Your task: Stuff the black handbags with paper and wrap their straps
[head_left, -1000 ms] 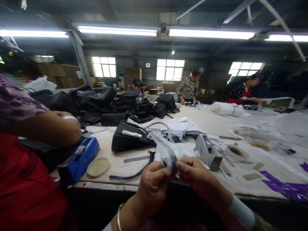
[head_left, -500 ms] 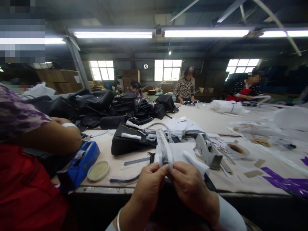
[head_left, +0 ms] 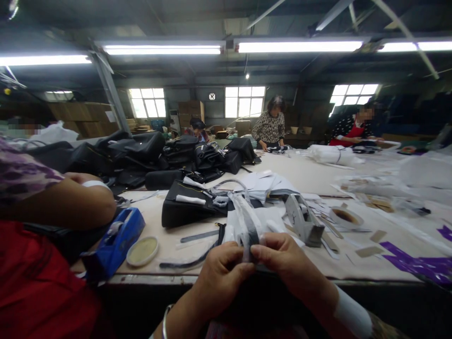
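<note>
At the table's near edge my left hand (head_left: pixel 222 275) and my right hand (head_left: pixel 282 263) meet, both pinched on a dark strap in a clear plastic sleeve (head_left: pixel 247 223) that rises between them. White wrapping paper (head_left: pixel 271 219) lies just behind the strap. A black handbag (head_left: pixel 189 207) with white-wrapped parts rests on the table beyond my hands. A loose black strap (head_left: pixel 190 259) curves along the table to the left of my left hand.
A co-worker's arm (head_left: pixel 60 202) in a red apron is at the left, by a blue tape dispenser (head_left: pixel 116 242) and a round lid (head_left: pixel 142 250). A grey tape dispenser (head_left: pixel 303 221), tape roll (head_left: pixel 346 217), piled black bags (head_left: pixel 141 155) and purple strips (head_left: pixel 420 266) lie on the table. Several people stand far off.
My hands have come closer together and dropped toward the table edge. The plastic-sleeved strap, loose and crumpled a second ago, now stands straighter between my fingers.
</note>
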